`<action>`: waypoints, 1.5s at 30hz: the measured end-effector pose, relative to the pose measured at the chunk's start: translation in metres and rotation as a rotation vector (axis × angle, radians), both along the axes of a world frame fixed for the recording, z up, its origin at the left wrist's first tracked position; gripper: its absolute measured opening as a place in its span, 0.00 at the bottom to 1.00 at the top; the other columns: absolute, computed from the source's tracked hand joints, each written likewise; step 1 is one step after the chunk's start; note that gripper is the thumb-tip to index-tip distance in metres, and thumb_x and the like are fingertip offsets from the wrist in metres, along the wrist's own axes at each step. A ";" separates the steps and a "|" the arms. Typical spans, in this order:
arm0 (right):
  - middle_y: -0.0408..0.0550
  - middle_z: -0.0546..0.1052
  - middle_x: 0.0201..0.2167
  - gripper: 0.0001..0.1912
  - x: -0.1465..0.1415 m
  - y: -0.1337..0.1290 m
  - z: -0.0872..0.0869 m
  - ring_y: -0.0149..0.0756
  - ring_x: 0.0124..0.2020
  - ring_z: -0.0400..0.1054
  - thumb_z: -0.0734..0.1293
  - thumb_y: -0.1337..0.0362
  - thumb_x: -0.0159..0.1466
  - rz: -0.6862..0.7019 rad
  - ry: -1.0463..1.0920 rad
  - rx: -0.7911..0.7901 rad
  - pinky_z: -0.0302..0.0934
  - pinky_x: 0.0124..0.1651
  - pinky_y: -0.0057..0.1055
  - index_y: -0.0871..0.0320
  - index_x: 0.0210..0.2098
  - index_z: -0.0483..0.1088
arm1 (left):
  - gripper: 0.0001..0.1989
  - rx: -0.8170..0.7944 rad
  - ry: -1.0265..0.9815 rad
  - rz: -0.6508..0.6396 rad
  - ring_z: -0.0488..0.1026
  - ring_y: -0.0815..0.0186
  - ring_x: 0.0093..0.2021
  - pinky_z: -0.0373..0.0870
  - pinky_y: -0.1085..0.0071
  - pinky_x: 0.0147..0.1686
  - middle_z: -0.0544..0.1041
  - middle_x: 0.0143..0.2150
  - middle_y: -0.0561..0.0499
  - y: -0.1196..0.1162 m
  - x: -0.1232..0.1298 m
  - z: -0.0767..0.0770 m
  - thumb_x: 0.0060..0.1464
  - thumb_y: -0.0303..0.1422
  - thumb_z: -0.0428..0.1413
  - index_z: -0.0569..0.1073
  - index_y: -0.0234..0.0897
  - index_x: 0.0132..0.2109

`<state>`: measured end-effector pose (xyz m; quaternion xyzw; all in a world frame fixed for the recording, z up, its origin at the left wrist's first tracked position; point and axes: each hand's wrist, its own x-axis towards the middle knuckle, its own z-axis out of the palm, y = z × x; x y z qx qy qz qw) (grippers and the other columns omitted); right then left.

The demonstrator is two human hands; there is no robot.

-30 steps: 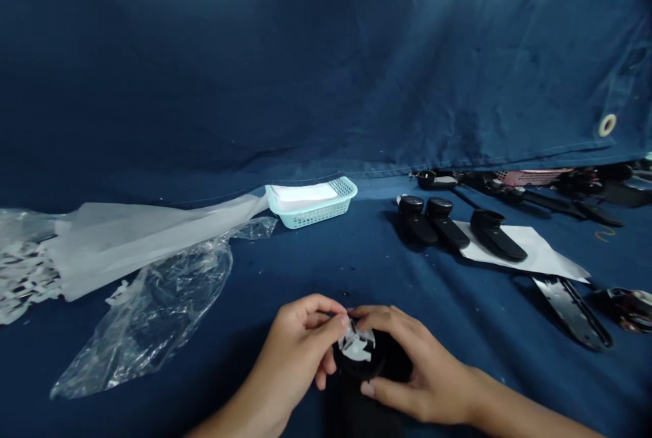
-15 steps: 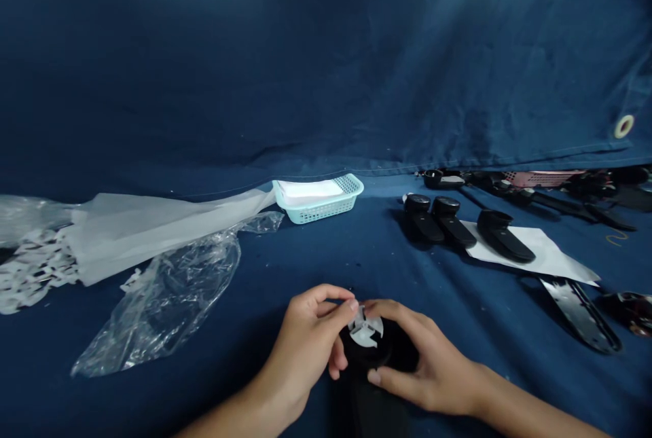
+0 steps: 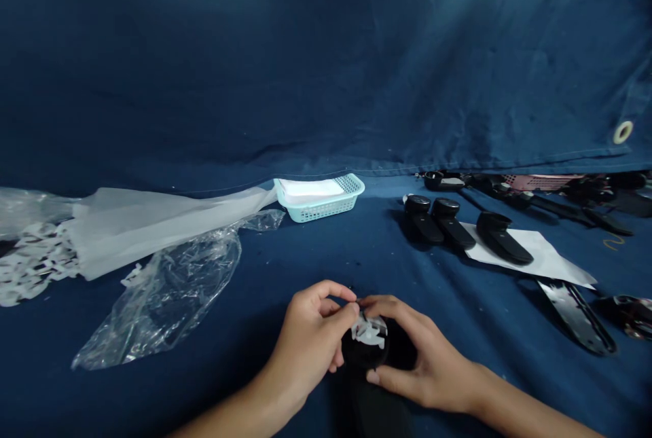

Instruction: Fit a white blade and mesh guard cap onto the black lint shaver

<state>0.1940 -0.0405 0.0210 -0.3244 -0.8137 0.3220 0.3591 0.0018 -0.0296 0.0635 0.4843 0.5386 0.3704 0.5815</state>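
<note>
both hands meet low in the middle over a black part (image 3: 367, 356) that lies on the blue cloth (image 3: 316, 268). the left hand (image 3: 310, 343) pinches the edge of a small white piece (image 3: 369, 331) sitting on the part's round top, thumb and forefinger closed on it. the right hand (image 3: 415, 356) wraps around the black part from the other side, fingers curled on its rim. clear plastic wrap (image 3: 163, 302) lies to the left, a pale green basket (image 3: 320, 196) further back, and three similar black parts (image 3: 458, 226) rest to the right, one of them on white paper (image 3: 547, 258).
</note>
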 end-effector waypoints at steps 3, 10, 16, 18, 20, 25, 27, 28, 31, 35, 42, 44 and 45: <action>0.52 0.71 0.53 0.30 0.000 0.000 0.001 0.42 0.56 0.67 0.74 0.62 0.57 0.008 -0.003 0.004 0.63 0.58 0.38 0.52 0.55 0.60 | 0.10 0.007 -0.006 0.004 0.60 0.78 0.11 0.54 0.82 0.09 0.68 0.20 0.60 -0.001 0.000 0.001 0.51 0.34 0.58 0.72 0.33 0.39; 0.51 0.72 0.53 0.31 0.001 -0.001 0.000 0.42 0.54 0.69 0.74 0.61 0.57 -0.013 -0.026 0.004 0.63 0.56 0.36 0.52 0.56 0.60 | 0.10 0.038 0.006 0.015 0.60 0.77 0.11 0.55 0.81 0.10 0.70 0.20 0.59 0.002 0.000 0.000 0.51 0.35 0.58 0.72 0.34 0.38; 0.52 0.74 0.51 0.30 0.000 -0.002 0.001 0.43 0.51 0.70 0.74 0.60 0.56 -0.038 -0.025 -0.023 0.65 0.54 0.38 0.53 0.55 0.62 | 0.10 0.060 0.018 0.007 0.60 0.77 0.11 0.55 0.81 0.10 0.70 0.20 0.59 0.001 0.001 -0.003 0.52 0.37 0.57 0.72 0.35 0.38; 0.53 0.74 0.51 0.29 0.000 -0.001 0.002 0.43 0.51 0.70 0.74 0.60 0.56 -0.036 -0.025 -0.029 0.65 0.54 0.39 0.54 0.54 0.63 | 0.09 0.079 0.036 0.004 0.59 0.77 0.11 0.55 0.80 0.10 0.71 0.21 0.58 0.000 0.001 -0.004 0.52 0.36 0.57 0.72 0.35 0.38; 0.54 0.73 0.51 0.28 0.000 -0.001 0.003 0.43 0.52 0.70 0.74 0.59 0.56 -0.026 -0.025 -0.023 0.65 0.55 0.39 0.55 0.53 0.63 | 0.07 0.153 0.095 -0.011 0.63 0.75 0.14 0.58 0.80 0.13 0.73 0.22 0.56 -0.001 0.001 -0.004 0.53 0.35 0.57 0.73 0.35 0.37; 0.55 0.73 0.53 0.28 0.000 -0.001 0.002 0.43 0.54 0.69 0.74 0.59 0.57 0.003 -0.024 0.036 0.64 0.56 0.39 0.55 0.54 0.63 | 0.07 0.517 0.392 -0.122 0.73 0.69 0.28 0.70 0.76 0.29 0.77 0.29 0.53 -0.007 -0.004 -0.001 0.60 0.32 0.53 0.75 0.38 0.37; 0.55 0.72 0.53 0.29 0.000 -0.001 0.002 0.43 0.54 0.69 0.74 0.59 0.57 0.001 -0.028 0.049 0.65 0.56 0.39 0.56 0.55 0.64 | 0.09 0.673 0.477 -0.164 0.75 0.69 0.32 0.70 0.76 0.33 0.76 0.36 0.51 -0.012 -0.009 -0.001 0.63 0.31 0.50 0.74 0.39 0.39; 0.55 0.72 0.53 0.28 0.000 -0.001 0.002 0.43 0.54 0.69 0.74 0.59 0.57 -0.002 -0.029 0.052 0.65 0.56 0.39 0.56 0.54 0.64 | 0.09 0.764 0.512 -0.190 0.75 0.69 0.34 0.70 0.76 0.34 0.76 0.39 0.50 -0.014 -0.012 -0.002 0.64 0.30 0.48 0.74 0.39 0.41; 0.56 0.73 0.52 0.27 0.000 0.000 0.001 0.44 0.54 0.68 0.74 0.59 0.57 -0.002 -0.022 0.056 0.65 0.56 0.40 0.56 0.54 0.65 | 0.08 1.034 0.624 -0.256 0.76 0.66 0.41 0.71 0.72 0.41 0.75 0.46 0.48 -0.021 -0.021 -0.009 0.62 0.29 0.50 0.72 0.40 0.46; 0.55 0.73 0.53 0.28 0.002 0.000 -0.002 0.43 0.55 0.68 0.74 0.61 0.57 0.009 -0.022 0.076 0.64 0.57 0.39 0.55 0.55 0.64 | 0.14 1.350 0.736 -0.235 0.75 0.59 0.44 0.73 0.65 0.42 0.77 0.49 0.46 -0.023 -0.027 -0.023 0.60 0.30 0.54 0.71 0.37 0.53; 0.53 0.73 0.54 0.29 0.003 -0.001 -0.004 0.41 0.56 0.68 0.73 0.62 0.59 -0.012 -0.041 0.139 0.65 0.56 0.36 0.53 0.57 0.61 | 0.12 1.529 0.754 -0.195 0.75 0.61 0.38 0.73 0.63 0.37 0.79 0.46 0.49 -0.018 -0.028 -0.028 0.63 0.32 0.49 0.76 0.39 0.47; 0.53 0.72 0.54 0.29 0.002 -0.002 -0.004 0.41 0.56 0.68 0.72 0.62 0.59 -0.022 -0.052 0.148 0.66 0.56 0.36 0.53 0.57 0.60 | 0.12 1.499 0.746 -0.187 0.77 0.62 0.39 0.74 0.64 0.38 0.80 0.47 0.51 -0.018 -0.029 -0.029 0.64 0.33 0.49 0.76 0.40 0.48; 0.53 0.72 0.54 0.29 0.002 -0.002 -0.004 0.41 0.55 0.68 0.72 0.63 0.59 -0.025 -0.056 0.151 0.66 0.56 0.36 0.53 0.57 0.60 | 0.13 1.481 0.740 -0.185 0.77 0.63 0.39 0.74 0.64 0.39 0.80 0.48 0.51 -0.018 -0.029 -0.030 0.64 0.33 0.48 0.76 0.40 0.49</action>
